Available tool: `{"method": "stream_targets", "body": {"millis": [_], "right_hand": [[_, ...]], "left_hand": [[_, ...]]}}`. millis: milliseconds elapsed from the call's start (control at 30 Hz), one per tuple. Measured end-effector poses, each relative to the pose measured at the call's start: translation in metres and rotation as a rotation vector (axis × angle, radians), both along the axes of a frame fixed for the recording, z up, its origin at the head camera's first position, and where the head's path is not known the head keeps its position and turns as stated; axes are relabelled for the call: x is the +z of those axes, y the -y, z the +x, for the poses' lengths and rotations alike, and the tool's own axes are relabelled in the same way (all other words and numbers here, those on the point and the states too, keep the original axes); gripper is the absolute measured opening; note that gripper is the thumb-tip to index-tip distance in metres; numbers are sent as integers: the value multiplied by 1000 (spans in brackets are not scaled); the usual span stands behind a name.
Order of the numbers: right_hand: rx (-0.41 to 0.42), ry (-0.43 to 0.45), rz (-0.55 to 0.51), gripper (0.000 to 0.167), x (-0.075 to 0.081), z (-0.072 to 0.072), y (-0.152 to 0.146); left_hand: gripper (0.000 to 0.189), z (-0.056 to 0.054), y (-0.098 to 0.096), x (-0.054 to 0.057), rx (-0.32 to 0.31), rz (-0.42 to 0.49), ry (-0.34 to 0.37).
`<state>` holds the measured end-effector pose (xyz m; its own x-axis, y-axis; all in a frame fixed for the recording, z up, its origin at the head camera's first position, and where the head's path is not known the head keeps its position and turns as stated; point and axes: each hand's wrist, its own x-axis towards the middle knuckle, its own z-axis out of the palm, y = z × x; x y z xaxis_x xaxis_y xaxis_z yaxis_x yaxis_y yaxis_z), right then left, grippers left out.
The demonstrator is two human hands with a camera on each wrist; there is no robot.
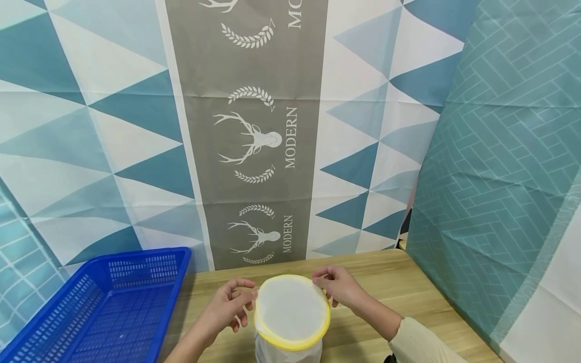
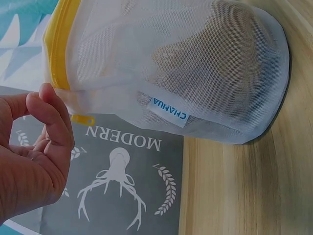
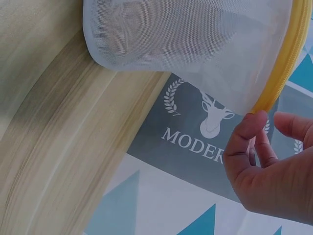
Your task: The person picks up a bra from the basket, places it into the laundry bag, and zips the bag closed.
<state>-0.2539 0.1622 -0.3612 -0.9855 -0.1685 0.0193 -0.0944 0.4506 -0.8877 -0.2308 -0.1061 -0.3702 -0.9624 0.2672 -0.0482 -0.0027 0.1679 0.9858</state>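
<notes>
A white mesh laundry bag (image 1: pixel 292 308) with a yellow zipper rim stands upright on the wooden table, its flat round top facing up. Brownish and bluish-grey contents show faintly through the mesh in the left wrist view, beside a "CHAHUA" label (image 2: pixel 168 111). My left hand (image 1: pixel 228 305) is at the bag's left rim, fingers loosely bent and fingertips at the edge. Near it hangs a yellow zipper pull (image 2: pixel 83 120). At the right rim, my right hand (image 1: pixel 341 288) touches the yellow edge with a fingertip; its thumb stands apart in the right wrist view.
A blue perforated plastic basket (image 1: pixel 174 302) sits left of the bag. The wooden table (image 1: pixel 386 277) ends at a patterned cloth (image 1: pixel 254 151) with deer prints behind, and a teal cloth (image 1: pixel 495 166) hangs on the right.
</notes>
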Motion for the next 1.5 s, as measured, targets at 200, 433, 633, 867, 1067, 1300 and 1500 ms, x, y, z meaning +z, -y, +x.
{"method": "stream_targets", "body": {"millis": [200, 433, 633, 867, 1067, 1300, 1500], "right_hand": [[0, 11, 10, 25, 0, 0, 0], [-1, 39, 1, 25, -1, 1, -1], [-5, 40, -4, 23, -1, 1, -1], [1, 31, -15, 23, -2, 0, -1], [3, 28, -16, 23, -2, -1, -2], [-6, 26, -4, 22, -4, -2, -3], [-14, 41, 1, 24, -4, -1, -4]], "left_hand": [[47, -1, 0, 0, 8, -6, 0], [50, -2, 1, -4, -23, -12, 0], [49, -2, 1, -5, -24, -22, 3], [51, -2, 0, -5, -28, -64, 12], [50, -2, -1, -7, -25, -82, 16], [51, -3, -2, -7, -9, -93, 18], [51, -3, -2, -6, -4, -90, 21]]}}
